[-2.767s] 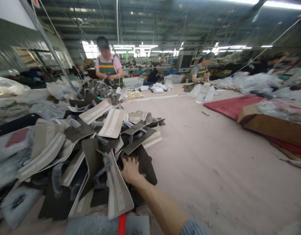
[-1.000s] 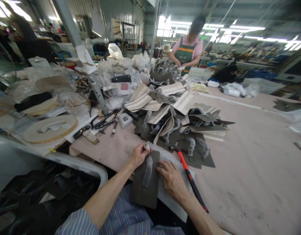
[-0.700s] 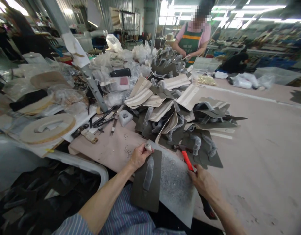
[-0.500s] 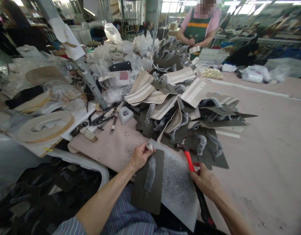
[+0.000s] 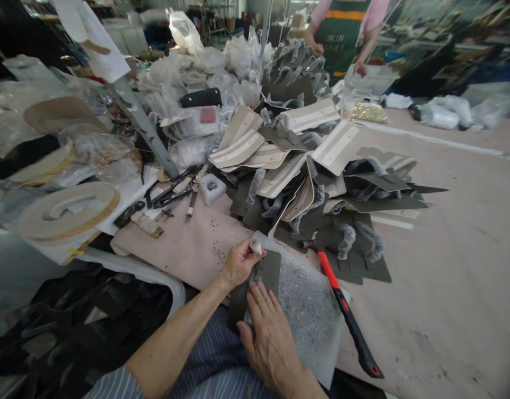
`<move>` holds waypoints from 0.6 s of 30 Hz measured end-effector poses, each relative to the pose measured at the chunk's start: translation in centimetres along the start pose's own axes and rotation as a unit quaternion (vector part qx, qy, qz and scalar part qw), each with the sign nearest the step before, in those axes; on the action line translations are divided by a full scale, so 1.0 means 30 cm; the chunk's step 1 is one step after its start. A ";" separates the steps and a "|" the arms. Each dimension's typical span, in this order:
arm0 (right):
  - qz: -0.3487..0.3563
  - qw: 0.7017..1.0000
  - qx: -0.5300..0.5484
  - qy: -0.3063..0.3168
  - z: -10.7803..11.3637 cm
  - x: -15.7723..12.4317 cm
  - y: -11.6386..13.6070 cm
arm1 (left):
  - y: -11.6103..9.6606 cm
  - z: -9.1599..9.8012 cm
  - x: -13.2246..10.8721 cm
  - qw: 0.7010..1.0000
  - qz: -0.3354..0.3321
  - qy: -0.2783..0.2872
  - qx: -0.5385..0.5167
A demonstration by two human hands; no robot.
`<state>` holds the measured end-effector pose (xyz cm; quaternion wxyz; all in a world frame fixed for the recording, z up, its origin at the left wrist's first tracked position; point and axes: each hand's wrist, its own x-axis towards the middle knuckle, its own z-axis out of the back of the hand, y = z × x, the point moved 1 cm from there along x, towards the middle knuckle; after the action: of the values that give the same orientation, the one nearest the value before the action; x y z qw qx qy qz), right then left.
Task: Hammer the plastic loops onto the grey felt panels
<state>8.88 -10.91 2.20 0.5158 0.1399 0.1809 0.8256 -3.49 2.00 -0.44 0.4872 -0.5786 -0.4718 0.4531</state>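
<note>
Left of my left fingers, scissors (image 5: 169, 194) and a white foam block (image 5: 212, 189) lie on the beige table cover (image 5: 175, 244). My left hand (image 5: 238, 265) has its fingers closed around a small white roll (image 5: 256, 247), at the top edge of the dark olive panel (image 5: 266, 271). Below those fingers, my right hand (image 5: 269, 346) lies flat, fingers slightly apart, on the panel, which rests on a speckled grey sheet (image 5: 308, 316). Right of my right fingers lies a red-handled hammer (image 5: 341, 305), just below the heap of layered panels (image 5: 288, 188).
</note>
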 end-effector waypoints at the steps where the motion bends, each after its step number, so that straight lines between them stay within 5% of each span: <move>1: -0.006 1.000 0.001 0.001 0.006 -0.002 -0.001 | -0.005 -0.001 -0.001 1.000 0.000 0.003 0.003; 18: -0.005 0.999 0.051 0.011 0.059 -0.008 -0.007 | -0.022 -0.009 -0.003 0.999 -0.017 0.016 0.048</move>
<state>9.90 -10.76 3.67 0.5102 0.1561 0.2297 0.8140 -3.29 1.94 0.27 0.5293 -0.5536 -0.4512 0.4580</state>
